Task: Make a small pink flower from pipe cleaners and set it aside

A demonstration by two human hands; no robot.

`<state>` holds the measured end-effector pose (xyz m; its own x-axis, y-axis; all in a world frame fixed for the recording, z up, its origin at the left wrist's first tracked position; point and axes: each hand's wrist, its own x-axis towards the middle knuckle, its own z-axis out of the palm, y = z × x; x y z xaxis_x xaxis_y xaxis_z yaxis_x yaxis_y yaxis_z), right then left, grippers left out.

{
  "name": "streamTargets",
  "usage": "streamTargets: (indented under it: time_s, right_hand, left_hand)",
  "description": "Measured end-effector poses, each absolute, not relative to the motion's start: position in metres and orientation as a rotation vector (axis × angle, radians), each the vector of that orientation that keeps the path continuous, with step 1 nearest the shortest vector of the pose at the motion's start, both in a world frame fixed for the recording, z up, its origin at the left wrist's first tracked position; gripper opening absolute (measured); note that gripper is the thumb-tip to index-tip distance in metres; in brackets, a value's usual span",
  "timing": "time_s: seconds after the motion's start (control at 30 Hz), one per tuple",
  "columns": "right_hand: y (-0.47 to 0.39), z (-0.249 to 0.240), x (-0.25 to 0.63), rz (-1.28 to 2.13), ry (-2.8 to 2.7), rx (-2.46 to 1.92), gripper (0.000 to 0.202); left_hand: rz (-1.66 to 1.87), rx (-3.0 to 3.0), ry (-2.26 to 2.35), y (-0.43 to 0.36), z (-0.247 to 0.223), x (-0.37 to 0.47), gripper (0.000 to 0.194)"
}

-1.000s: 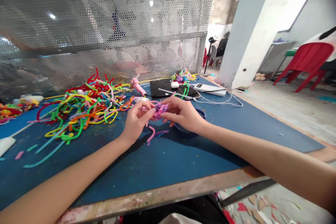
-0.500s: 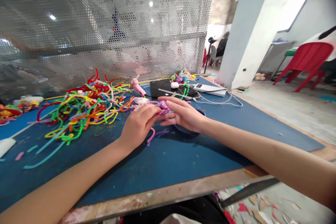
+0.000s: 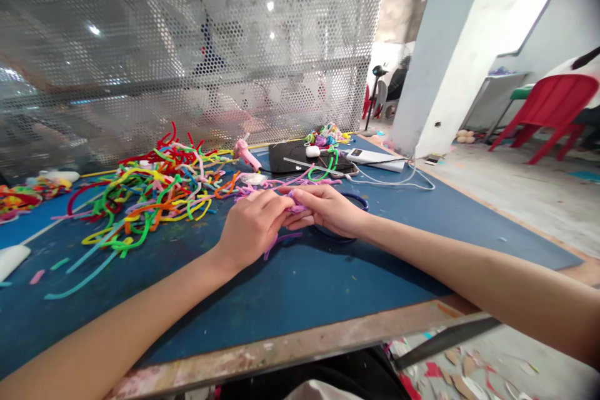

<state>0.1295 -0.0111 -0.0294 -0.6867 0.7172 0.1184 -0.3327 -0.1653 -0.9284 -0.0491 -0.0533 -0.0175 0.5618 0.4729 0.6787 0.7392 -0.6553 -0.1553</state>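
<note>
Both hands meet over the middle of the blue table. My left hand point(image 3: 255, 219) has its fingers closed on a small purple fuzzy piece point(image 3: 295, 201). From the right, my right hand point(image 3: 328, 207) pinches the same piece between thumb and fingers. Much of the piece is hidden by the fingers. Just below my left hand's fingertips lie loose purple stems point(image 3: 285, 237). A dark blue ring point(image 3: 359, 200) lies on the table, partly behind my right hand. More purple and pink stems point(image 3: 323, 181) lie beyond the hands.
A tangled heap of colourful pipe cleaners point(image 3: 150, 187) covers the table's left side. Behind the hands are a pink glue gun point(image 3: 246, 155), a black flat device point(image 3: 285, 159), a white power bank point(image 3: 375, 159) and cables. A perforated metal panel point(image 3: 187, 62) borders the back.
My right hand's fingers have closed in on the purple piece, and it now sits slightly lower. Both hands are closer together, and more of the dark blue ring shows.
</note>
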Motion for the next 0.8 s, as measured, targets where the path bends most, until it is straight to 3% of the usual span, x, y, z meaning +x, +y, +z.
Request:
streamTargets:
  time_s: [0.17, 0.4, 0.8]
  right_hand:
    - [-0.012, -0.031, 0.129, 1.936, -1.439, -0.462, 0.036]
    - [-0.01, -0.027, 0.128, 1.959, -1.349, -0.591, 0.012]
    - [-0.005, -0.027, 0.134, 2.064, -1.237, -0.487, 0.009]
  left_hand:
    - [-0.793, -2.407, -0.95, -0.054, -0.016, -0.048, 0.018]
    - [-1.053, -2.504, -1.0, -0.045, -0.023, -0.054, 0.005]
    - [-1.679, -2.622, -1.408, -0.041, -0.027, -0.052, 0.03]
